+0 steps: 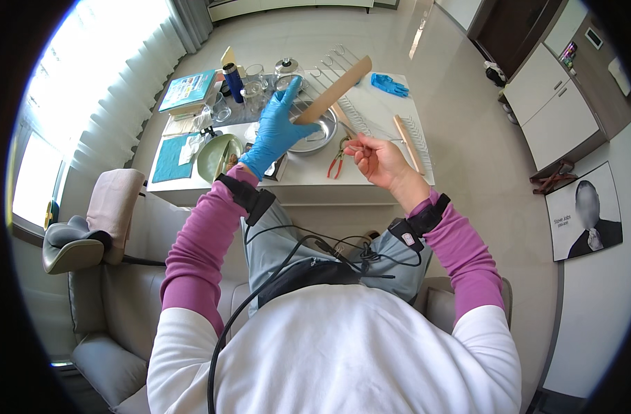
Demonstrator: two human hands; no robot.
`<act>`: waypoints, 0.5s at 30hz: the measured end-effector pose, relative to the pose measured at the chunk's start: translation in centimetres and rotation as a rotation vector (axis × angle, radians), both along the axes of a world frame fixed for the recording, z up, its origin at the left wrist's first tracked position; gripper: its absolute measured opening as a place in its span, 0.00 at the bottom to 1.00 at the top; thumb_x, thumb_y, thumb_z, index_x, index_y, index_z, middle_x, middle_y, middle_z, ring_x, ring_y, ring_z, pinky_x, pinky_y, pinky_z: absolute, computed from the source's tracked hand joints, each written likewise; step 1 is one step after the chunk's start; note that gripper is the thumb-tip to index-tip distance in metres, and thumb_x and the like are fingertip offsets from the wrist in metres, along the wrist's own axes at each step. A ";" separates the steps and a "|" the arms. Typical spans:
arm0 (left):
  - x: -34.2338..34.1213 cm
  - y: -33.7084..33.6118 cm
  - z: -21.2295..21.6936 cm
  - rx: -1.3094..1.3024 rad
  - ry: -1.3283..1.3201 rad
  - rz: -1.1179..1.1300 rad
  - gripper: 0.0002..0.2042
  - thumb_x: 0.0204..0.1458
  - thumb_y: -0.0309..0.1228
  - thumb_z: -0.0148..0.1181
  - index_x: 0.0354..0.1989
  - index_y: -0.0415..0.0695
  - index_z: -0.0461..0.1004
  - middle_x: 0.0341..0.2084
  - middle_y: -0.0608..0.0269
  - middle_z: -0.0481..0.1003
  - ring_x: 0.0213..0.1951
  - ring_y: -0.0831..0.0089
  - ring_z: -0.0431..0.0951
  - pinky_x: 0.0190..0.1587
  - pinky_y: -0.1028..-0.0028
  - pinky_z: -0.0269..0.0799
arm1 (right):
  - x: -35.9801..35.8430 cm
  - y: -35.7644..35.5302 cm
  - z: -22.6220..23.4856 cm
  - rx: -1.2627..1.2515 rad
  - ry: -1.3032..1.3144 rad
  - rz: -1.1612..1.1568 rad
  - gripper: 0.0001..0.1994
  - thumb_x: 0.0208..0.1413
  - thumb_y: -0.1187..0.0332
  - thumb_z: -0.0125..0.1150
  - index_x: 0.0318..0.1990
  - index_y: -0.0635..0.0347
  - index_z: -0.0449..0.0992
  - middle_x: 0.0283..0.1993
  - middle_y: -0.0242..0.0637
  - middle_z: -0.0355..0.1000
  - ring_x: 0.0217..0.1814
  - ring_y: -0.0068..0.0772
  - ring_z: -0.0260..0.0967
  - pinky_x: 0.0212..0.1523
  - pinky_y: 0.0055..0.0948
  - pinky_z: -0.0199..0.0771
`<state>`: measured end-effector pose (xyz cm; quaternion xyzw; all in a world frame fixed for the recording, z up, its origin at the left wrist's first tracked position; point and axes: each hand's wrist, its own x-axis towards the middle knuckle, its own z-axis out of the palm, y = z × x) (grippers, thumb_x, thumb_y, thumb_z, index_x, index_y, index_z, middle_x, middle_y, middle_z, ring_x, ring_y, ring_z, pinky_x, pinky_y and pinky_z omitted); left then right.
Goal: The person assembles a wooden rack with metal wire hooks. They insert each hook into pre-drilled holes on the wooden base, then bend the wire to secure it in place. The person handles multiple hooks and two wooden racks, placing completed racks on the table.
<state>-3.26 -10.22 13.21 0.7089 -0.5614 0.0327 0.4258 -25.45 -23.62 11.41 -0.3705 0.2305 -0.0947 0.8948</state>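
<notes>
My left hand [279, 131], in a blue rubber glove, holds the near end of a flat wooden slat [336, 88]. The slat slants up and away to the right over the table, with thin wire loops [326, 63] beside it. My bare right hand [381, 160] is closed, its thumb and fingers pinched near a thin, light metal piece that I cannot make out clearly. Pliers with red handles [335, 166] lie between my hands. Under the slat stands a round metal bowl [320, 142]. A second wooden slat with wire loops [408, 143] lies to the right.
On the white table [315, 190] stand a green bowl [210, 160], a dark blue bottle [233, 83], several glasses and a glass jar [286, 67]. Books [188, 91] lie at the far left, a blue glove [389, 85] at the far right. Black cables [288, 276] cross my lap.
</notes>
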 end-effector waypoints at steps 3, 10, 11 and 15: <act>-0.1 -0.1 0.0 -0.027 -0.042 -0.018 0.49 0.36 0.37 0.77 0.69 0.48 0.54 0.59 0.47 0.65 0.59 0.53 0.66 0.60 0.61 0.64 | -0.3 -0.6 -0.1 -0.122 0.046 0.064 0.18 0.65 0.60 0.50 0.45 0.70 0.74 0.39 0.45 0.77 0.33 0.24 0.77 0.31 0.21 0.79; 0.1 -0.9 -0.1 0.018 0.005 0.056 0.50 0.35 0.38 0.78 0.68 0.43 0.54 0.54 0.45 0.67 0.51 0.54 0.73 0.52 0.62 0.71 | -0.4 1.5 0.4 -1.588 0.051 -0.247 0.23 0.60 0.55 0.58 0.50 0.70 0.70 0.46 0.48 0.75 0.38 0.39 0.76 0.38 0.29 0.79; 0.1 -1.0 -0.2 0.023 0.034 0.059 0.50 0.35 0.38 0.78 0.68 0.42 0.54 0.54 0.45 0.67 0.52 0.54 0.73 0.52 0.63 0.71 | -0.6 1.6 0.6 -1.985 0.043 -0.339 0.23 0.59 0.55 0.59 0.51 0.69 0.70 0.46 0.48 0.75 0.40 0.41 0.76 0.39 0.29 0.79; 0.1 -1.0 -0.4 0.035 0.145 0.018 0.51 0.35 0.38 0.78 0.68 0.41 0.53 0.55 0.45 0.66 0.54 0.56 0.72 0.55 0.64 0.70 | -0.6 1.3 1.1 -2.314 -0.037 -0.409 0.20 0.53 0.63 0.64 0.47 0.70 0.72 0.44 0.48 0.75 0.42 0.43 0.76 0.40 0.31 0.78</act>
